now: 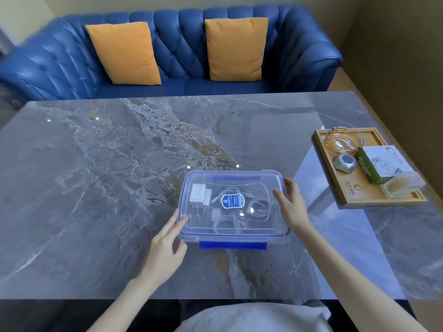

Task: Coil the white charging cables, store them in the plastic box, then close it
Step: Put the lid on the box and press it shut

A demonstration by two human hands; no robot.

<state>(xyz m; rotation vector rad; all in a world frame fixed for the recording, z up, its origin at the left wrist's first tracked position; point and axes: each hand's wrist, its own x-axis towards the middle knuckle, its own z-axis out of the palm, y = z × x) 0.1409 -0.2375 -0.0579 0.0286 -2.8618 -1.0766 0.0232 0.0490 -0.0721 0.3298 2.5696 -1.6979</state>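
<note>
**Marble table, lidded cable box between two hands**

Grey marble table fills the head view, with a blue sofa and two orange cushions behind it. Near the front edge sits the plastic box, its clear lid resting on top. White charging cables lie coiled inside beside a white plug adapter. Left hand is relaxed open, fingertips touching the lid's left edge. Right hand lies open against the right edge. A wooden tray sits far right.

Blue oval sticker on box lid: print too small to read. Green-white carton, right tray: logos, chars illegible.
</note>
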